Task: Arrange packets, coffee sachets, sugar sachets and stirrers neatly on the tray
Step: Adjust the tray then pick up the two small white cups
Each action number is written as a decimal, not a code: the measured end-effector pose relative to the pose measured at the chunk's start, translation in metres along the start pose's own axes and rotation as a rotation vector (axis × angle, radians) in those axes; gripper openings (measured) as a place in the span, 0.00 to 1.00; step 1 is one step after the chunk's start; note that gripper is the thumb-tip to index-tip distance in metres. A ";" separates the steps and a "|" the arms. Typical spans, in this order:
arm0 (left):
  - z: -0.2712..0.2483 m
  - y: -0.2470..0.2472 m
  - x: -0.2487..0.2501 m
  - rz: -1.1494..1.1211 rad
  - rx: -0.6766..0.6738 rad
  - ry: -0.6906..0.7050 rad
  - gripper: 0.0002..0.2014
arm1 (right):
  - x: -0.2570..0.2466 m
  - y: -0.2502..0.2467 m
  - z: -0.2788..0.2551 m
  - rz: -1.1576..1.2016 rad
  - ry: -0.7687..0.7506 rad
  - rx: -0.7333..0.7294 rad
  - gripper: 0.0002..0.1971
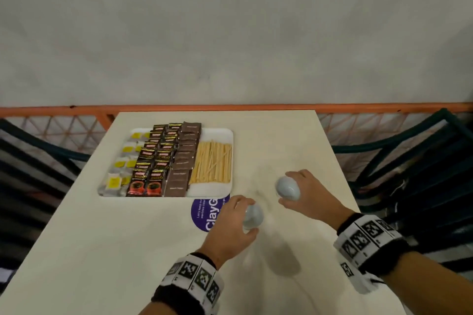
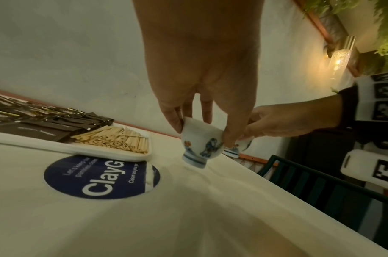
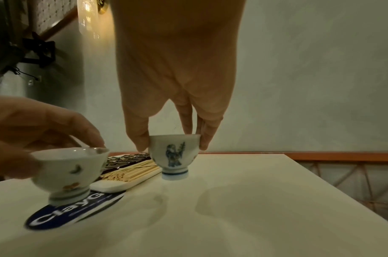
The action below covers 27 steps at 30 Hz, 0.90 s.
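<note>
A white tray (image 1: pixel 220 135) on the table's left half holds rows of tea bag packets (image 1: pixel 120 174), red-black coffee sachets (image 1: pixel 153 169), brown sugar sachets (image 1: pixel 183 163) and wooden stirrers (image 1: pixel 212 163). To the tray's right, my left hand (image 1: pixel 249 217) grips a small painted white cup (image 2: pixel 199 140) by its rim; the cup is tilted, its foot close to the tabletop. My right hand (image 1: pixel 289 188) grips a second such cup (image 3: pixel 174 153) from above, upright and low over the table. Whether either cup touches the table, I cannot tell.
A round blue sticker (image 1: pixel 204 215) lies on the cream table (image 1: pixel 128 250) just in front of the tray's near right corner, beside the left cup. Dark slatted chairs (image 1: pixel 422 174) flank the table on both sides. An orange rail (image 1: pixel 256 107) and a wall stand behind.
</note>
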<state>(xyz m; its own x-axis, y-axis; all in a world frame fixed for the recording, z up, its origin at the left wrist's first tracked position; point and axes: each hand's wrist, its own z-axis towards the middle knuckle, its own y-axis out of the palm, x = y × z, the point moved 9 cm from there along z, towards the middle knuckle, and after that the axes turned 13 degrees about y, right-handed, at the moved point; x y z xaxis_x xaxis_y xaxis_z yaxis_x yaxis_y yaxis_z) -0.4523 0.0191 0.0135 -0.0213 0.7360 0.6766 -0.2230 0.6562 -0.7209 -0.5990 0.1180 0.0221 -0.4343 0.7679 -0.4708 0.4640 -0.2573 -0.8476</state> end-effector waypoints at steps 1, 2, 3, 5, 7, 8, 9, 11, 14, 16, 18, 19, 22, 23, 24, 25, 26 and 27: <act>0.004 -0.002 -0.005 -0.006 0.010 -0.007 0.27 | -0.005 0.001 0.012 0.002 0.001 0.006 0.38; 0.007 -0.004 -0.009 -0.013 0.023 -0.013 0.27 | -0.010 0.002 0.022 0.008 0.002 0.010 0.37; 0.011 -0.005 -0.015 -0.027 0.038 -0.026 0.27 | -0.015 0.002 0.032 0.016 0.006 0.011 0.37; 0.017 -0.008 -0.026 -0.064 0.066 -0.060 0.27 | -0.022 0.005 0.049 0.040 0.023 0.012 0.37; 0.025 -0.009 -0.035 -0.095 0.096 -0.084 0.27 | -0.029 0.008 0.065 0.056 0.041 0.018 0.37; 0.029 -0.009 -0.039 -0.102 0.112 -0.089 0.28 | -0.031 0.011 0.072 0.059 0.049 0.018 0.37; 0.034 -0.010 -0.042 -0.103 0.126 -0.093 0.28 | -0.034 0.014 0.078 0.063 0.059 0.012 0.37; 0.044 -0.010 -0.048 -0.117 0.154 -0.091 0.28 | -0.039 0.022 0.092 0.072 0.071 -0.006 0.38; 0.057 -0.007 -0.057 -0.154 0.158 -0.098 0.29 | -0.048 0.030 0.111 0.072 0.070 -0.005 0.39; 0.065 -0.006 -0.064 -0.178 0.171 -0.104 0.29 | -0.052 0.034 0.124 0.072 0.074 -0.006 0.39; 0.072 -0.006 -0.069 -0.192 0.190 -0.107 0.29 | -0.057 0.037 0.136 0.072 0.076 -0.006 0.39; 0.075 -0.006 -0.072 -0.201 0.200 -0.111 0.30 | -0.059 0.037 0.141 0.074 0.074 -0.003 0.39; 0.083 -0.005 -0.079 -0.218 0.219 -0.127 0.31 | -0.064 0.038 0.156 0.080 0.066 0.000 0.39; 0.085 -0.004 -0.080 -0.218 0.224 -0.129 0.31 | -0.066 0.038 0.159 0.080 0.063 0.000 0.39; 0.087 -0.003 -0.083 -0.221 0.228 -0.133 0.31 | -0.067 0.039 0.163 0.077 0.062 -0.004 0.39; 0.088 -0.002 -0.085 -0.228 0.230 -0.138 0.31 | -0.068 0.040 0.167 0.076 0.063 -0.008 0.39; 0.089 -0.001 -0.087 -0.238 0.236 -0.144 0.32 | -0.069 0.041 0.170 0.076 0.060 -0.011 0.39; 0.090 -0.001 -0.089 -0.252 0.246 -0.150 0.32 | -0.070 0.042 0.172 0.077 0.056 -0.016 0.39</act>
<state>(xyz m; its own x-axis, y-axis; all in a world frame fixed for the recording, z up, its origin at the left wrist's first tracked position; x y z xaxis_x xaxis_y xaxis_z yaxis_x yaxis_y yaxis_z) -0.5381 -0.0622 -0.0325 -0.0742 0.5123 0.8556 -0.4667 0.7404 -0.4838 -0.6817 -0.0469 -0.0229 -0.3535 0.7780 -0.5194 0.5064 -0.3077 -0.8055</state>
